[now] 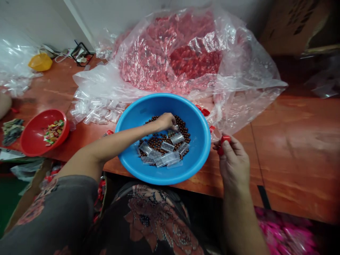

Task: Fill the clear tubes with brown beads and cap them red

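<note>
The person's left hand is reaching into a wide, round blue plastic basin, and its curled fingers are hiding their own tips. They are bending down at one of the small clear plastic containers, but I cannot tell whether they are gripping it. The forearm is crossing the basin's left rim and covering part of the inside. The right hand is clamping small glossy red plastic caps between thumb and fingers, just outside the basin's right rim; the fingers are partly hiding the lower red piece. At the left edge, a pale rounded shape is being cut off and is hard to make out. Bright pink items below the table are blurring at the bottom right.

The containers are lying at various angles inside the basin, looking transparent, boxy and shiny. They are resting on a layer of small round dark-brown balls, which are spreading over the basin floor. Behind, a large crumpled clear plastic bag is holding a heap of red pieces on the reddish-brown table.

A brown cardboard carton at the upper right is showing dark printed characters, too blurred and shadowed to read.
</note>
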The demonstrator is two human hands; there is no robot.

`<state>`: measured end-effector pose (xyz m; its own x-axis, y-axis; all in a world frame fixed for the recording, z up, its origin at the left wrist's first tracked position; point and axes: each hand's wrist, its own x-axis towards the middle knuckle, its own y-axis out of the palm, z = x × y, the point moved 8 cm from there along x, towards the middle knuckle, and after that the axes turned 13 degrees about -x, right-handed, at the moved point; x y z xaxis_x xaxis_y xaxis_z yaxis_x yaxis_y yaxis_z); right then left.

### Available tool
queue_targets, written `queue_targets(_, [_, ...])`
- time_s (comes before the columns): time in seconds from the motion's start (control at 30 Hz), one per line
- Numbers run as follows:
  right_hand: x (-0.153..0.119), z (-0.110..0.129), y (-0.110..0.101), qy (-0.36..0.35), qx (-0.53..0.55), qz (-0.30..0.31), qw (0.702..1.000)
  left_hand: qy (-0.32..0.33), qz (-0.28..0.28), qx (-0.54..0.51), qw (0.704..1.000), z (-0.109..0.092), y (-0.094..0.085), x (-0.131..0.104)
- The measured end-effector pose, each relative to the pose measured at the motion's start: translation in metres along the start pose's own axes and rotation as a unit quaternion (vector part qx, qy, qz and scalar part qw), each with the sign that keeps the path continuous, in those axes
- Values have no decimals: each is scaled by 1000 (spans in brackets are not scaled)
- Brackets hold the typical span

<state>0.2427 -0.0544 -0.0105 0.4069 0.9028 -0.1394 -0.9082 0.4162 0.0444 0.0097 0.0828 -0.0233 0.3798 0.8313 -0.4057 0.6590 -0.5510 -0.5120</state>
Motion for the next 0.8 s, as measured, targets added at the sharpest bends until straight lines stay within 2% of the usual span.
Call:
queue_targets(0.1, [-5,1,-1,-19,-11,-5,1000,2,-2,-45,999,-3,9,7])
queue_targets(0.23, [-9,6,1,-41,-1,-10,999,-56,36,-126,990,4,20,8])
queue_targets(0.33, [-12,8,6,-31,10,-5,999,-51,63,-181,980,3,25,4])
queue_targets(0.4, [-14,14,5,-44,15,-25,999,-45,80,-244,965,1,27,1])
queue_targets(0.53, [-20,35,-5,-129,8,-105,986,-41,90,-341,935,1,23,-7])
queue_targets(0.67, [-27,54,-4,-179,17,-134,975,-27,101,-400,910,-5,10,-26])
queue_targets(0.8, [-30,57,20,-134,65,-67,987,-12,137,-473,870,-21,-2,-68])
